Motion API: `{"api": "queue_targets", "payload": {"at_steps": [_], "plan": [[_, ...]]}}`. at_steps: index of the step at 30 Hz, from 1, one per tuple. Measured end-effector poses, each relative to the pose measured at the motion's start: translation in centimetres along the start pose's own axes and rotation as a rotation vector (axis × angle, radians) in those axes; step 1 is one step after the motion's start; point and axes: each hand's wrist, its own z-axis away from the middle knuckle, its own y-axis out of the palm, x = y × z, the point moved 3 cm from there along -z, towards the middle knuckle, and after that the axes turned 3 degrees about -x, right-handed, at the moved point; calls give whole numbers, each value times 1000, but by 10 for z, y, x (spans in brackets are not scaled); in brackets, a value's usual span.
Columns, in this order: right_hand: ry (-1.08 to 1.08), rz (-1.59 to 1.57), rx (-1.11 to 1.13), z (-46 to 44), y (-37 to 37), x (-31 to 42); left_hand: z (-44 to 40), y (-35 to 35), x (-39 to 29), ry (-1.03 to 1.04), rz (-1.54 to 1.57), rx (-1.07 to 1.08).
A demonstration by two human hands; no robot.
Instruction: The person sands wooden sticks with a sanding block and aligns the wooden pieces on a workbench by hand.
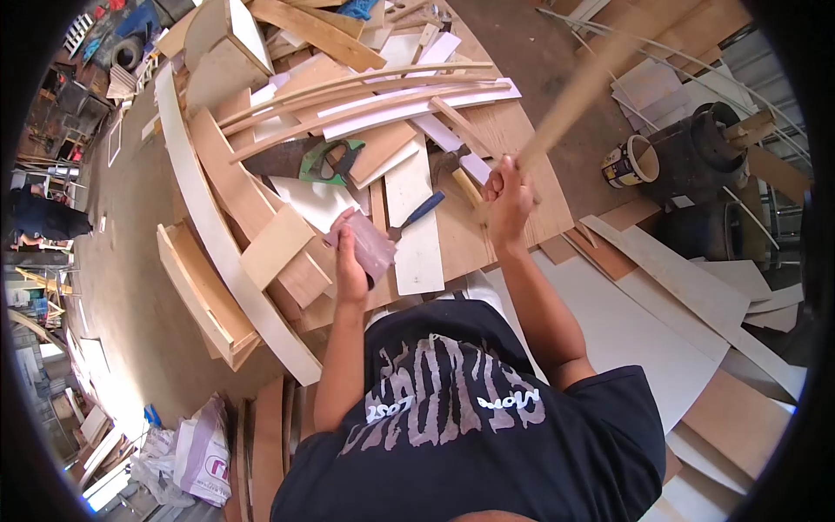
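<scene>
My left hand (350, 265) is closed around a folded piece of brownish-purple sandpaper (372, 247), held above the table's near edge. Whether a block sits inside the fold is hidden. In my right hand (511, 204) is a long wooden strip (578, 100), gripped close to its lower end and slanting up to the upper right. A blue-handled tool (424, 211), its blade partly covered, lies between my hands. Just left of my right hand rests a hammer (467, 186) with a wooden handle. Farther back lies a handsaw (323, 163) with a green and black handle.
Wood offcuts and slats (374, 91) crowd the worktable (522, 130). A long white-edged board (196, 183) and an open wooden drawer (209, 300) stand at left. At right are a paint bucket (628, 165), a black drum (687, 143) and stacked sheets (617, 322). Another person (48, 213) is far left.
</scene>
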Motion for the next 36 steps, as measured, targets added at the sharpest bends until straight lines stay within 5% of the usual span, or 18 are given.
{"api": "queue_targets", "payload": {"at_steps": [2, 4, 6, 8, 10, 11, 16, 21, 26, 36], "plan": [[38, 103, 7, -4, -27, -23, -10, -17, 11, -15, -96, -35], [-238, 881, 61, 3, -40, -29, -14, -26, 29, -29, -196, -67], [-200, 994, 107, 3, -65, -64, -20, -32, 53, -82, -337, -82], [-418, 1221, 323, 9, -80, -91, -25, -30, 75, -23, -510, -111], [-397, 1196, 370, 16, -85, -107, -26, -9, 82, 180, -986, -149], [-380, 1168, 417, 18, -84, -115, -25, -1, 86, 100, -1071, -168], [-293, 1128, 502, 11, -77, -140, -42, 31, 107, 66, -1212, -86], [-256, 1034, 609, -8, -76, -143, -47, 60, 115, 29, -1545, -292], [-293, 931, 718, -33, -88, -141, -53, 78, 115, -149, -1581, -293], [-211, 801, 558, -164, -99, -89, -51, 117, 131, 159, -1702, -399]]}}
